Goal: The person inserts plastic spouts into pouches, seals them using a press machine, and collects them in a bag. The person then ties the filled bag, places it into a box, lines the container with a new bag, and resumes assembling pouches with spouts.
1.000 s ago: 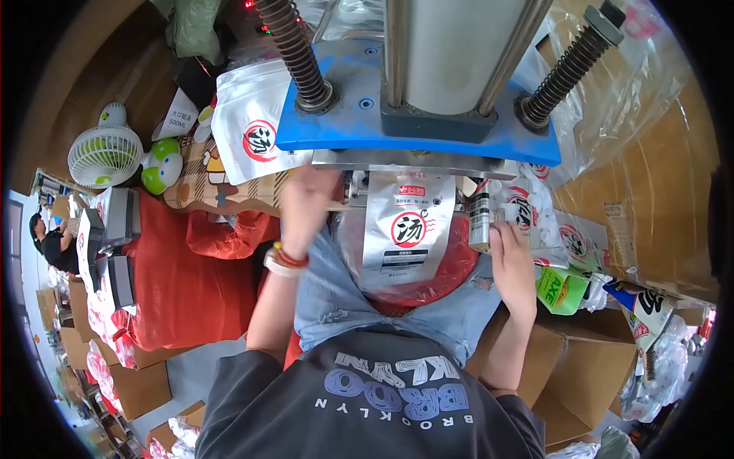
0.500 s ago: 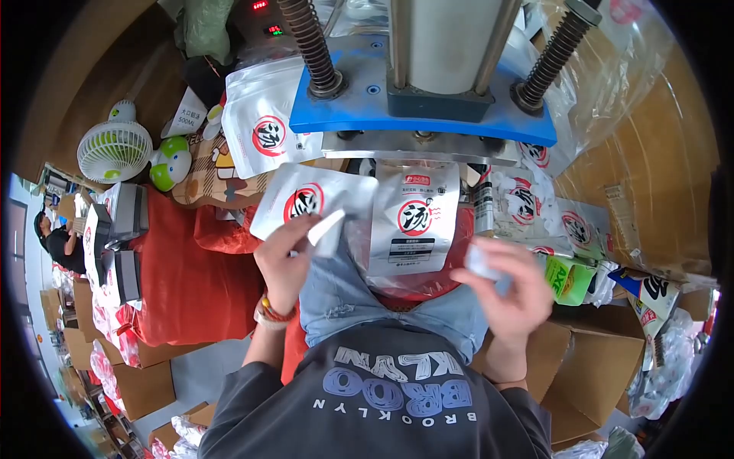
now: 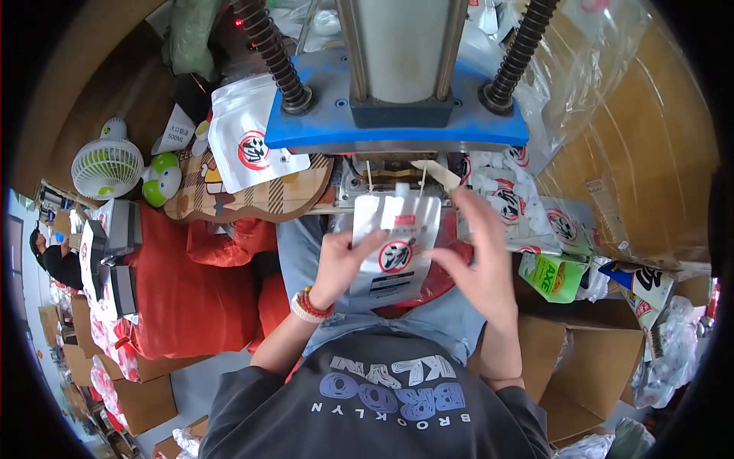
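Observation:
A silver spout pouch [image 3: 405, 287] with a red ring and black character hangs in front of the press, slightly tilted. At its top edge a white spout [image 3: 401, 189] sits between two upright pins. My left hand [image 3: 336, 268] pinches the pouch's left side between thumb and fingers. Beside the right edge is my right hand [image 3: 485, 268], fingers spread and thumb tip close to the pouch; whether it touches cannot be told. Above, the heat press [image 3: 397, 126] has a blue plate, and its metal parts show just behind the spout.
Another silver pouch [image 3: 245, 141] lies on a plaid board [image 3: 298, 191] at left, near a white fan [image 3: 107, 164]. More pouches [image 3: 505, 203] lie right of the press. A red-covered stack [image 3: 187, 291] stands left, an open carton [image 3: 596, 367] right. A person [image 3: 57, 256] is at far left.
My left hand has come right and now grips a pouch at the press. The small white piece has left my right hand, which has opened. Only one pouch shows before me now.

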The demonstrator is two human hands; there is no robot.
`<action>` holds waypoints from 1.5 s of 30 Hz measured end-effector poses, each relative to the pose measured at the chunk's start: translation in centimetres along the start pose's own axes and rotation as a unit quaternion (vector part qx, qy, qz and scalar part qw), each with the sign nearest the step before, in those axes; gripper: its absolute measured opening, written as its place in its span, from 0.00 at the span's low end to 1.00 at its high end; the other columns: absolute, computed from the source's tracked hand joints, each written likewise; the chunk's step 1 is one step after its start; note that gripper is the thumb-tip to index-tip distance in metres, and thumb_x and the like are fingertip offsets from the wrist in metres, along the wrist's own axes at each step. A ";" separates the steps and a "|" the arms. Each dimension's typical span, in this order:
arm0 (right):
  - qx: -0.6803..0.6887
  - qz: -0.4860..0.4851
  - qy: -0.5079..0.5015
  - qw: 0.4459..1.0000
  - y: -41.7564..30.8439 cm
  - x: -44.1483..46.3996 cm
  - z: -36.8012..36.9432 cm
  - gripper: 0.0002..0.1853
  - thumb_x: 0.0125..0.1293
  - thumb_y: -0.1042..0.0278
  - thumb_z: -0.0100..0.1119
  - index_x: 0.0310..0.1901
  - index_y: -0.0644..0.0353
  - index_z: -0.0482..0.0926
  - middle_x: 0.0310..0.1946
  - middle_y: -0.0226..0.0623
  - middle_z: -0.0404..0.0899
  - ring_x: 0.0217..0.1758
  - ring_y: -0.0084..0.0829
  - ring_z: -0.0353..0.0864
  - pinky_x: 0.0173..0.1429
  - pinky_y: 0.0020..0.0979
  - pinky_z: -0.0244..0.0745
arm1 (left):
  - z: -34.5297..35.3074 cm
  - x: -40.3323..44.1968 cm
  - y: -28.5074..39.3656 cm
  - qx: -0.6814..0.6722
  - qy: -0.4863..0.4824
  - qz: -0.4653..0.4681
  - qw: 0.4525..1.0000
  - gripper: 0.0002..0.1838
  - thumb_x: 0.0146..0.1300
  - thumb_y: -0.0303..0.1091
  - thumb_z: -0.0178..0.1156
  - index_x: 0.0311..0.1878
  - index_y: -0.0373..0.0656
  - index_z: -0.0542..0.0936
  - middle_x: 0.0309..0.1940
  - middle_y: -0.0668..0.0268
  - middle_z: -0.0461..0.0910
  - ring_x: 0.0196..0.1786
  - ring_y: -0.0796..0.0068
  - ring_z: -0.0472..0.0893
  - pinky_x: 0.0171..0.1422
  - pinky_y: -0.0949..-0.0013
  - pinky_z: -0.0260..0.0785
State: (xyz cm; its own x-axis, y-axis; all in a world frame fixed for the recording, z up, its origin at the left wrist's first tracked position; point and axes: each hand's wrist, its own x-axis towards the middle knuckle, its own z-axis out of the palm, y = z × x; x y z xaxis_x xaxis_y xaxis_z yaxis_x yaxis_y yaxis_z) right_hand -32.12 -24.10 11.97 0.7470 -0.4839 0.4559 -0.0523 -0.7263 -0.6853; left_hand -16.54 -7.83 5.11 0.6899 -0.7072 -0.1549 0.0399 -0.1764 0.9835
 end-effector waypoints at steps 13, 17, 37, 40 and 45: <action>-0.133 0.170 -0.090 0.972 7.4 -2.5 -1.1 0.13 0.72 0.63 0.54 0.46 0.66 0.78 0.41 0.49 0.78 0.42 0.51 0.78 0.47 0.41 0.72 | -5.9 7.0 1.1 0.166 0.101 -0.009 0.981 0.26 0.66 0.47 0.65 0.57 0.34 0.80 0.48 0.60 0.85 0.51 0.69 0.81 0.59 0.62 0.71; -0.016 0.173 -0.126 0.977 7.3 -2.7 -2.9 0.13 0.71 0.69 0.56 0.52 0.65 0.77 0.39 0.44 0.81 0.41 0.37 0.81 0.47 0.32 0.74 | -13.3 8.5 -5.6 0.567 0.226 0.221 0.761 0.40 0.65 0.61 0.55 0.70 0.39 0.68 0.71 0.55 0.67 0.75 0.46 0.61 0.74 0.31 0.43; 0.127 -0.163 -0.046 0.977 -6.0 -0.2 -2.1 0.19 0.35 0.57 0.80 0.34 0.48 0.89 0.34 0.25 0.78 0.43 0.34 0.72 0.50 0.37 0.64 | -4.4 -6.7 8.3 0.282 -0.025 0.440 0.852 0.10 0.55 0.24 0.66 0.42 0.38 0.87 0.40 0.57 0.87 0.40 0.67 0.88 0.40 0.71 0.81; 0.094 0.004 -0.059 0.994 -2.4 -0.2 0.3 0.24 0.46 0.63 0.78 0.46 0.59 0.84 0.44 0.36 0.80 0.51 0.38 0.75 0.61 0.40 0.64 | -2.0 -3.4 2.6 0.182 -0.033 0.259 0.948 0.09 0.61 0.31 0.68 0.42 0.37 0.87 0.34 0.60 0.88 0.30 0.73 0.86 0.35 0.75 0.75; -0.008 0.050 0.088 0.995 1.1 0.3 -1.3 0.27 0.62 0.65 0.67 0.62 0.62 0.73 0.60 0.45 0.75 0.65 0.46 0.71 0.68 0.39 0.63 | 1.0 1.2 -0.4 -0.177 0.026 -0.060 0.982 0.11 0.65 0.31 0.67 0.40 0.31 0.86 0.31 0.67 0.86 0.31 0.87 0.80 0.34 0.79 0.72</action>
State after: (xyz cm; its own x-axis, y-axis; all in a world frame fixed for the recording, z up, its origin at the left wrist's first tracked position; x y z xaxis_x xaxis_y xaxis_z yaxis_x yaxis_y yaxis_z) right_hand -32.78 -25.70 12.09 0.6095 -0.6310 0.4799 -0.1320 -0.6777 -0.7234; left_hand -16.47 -9.33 4.47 0.7000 -0.6584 -0.2764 0.3661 -0.0015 0.9306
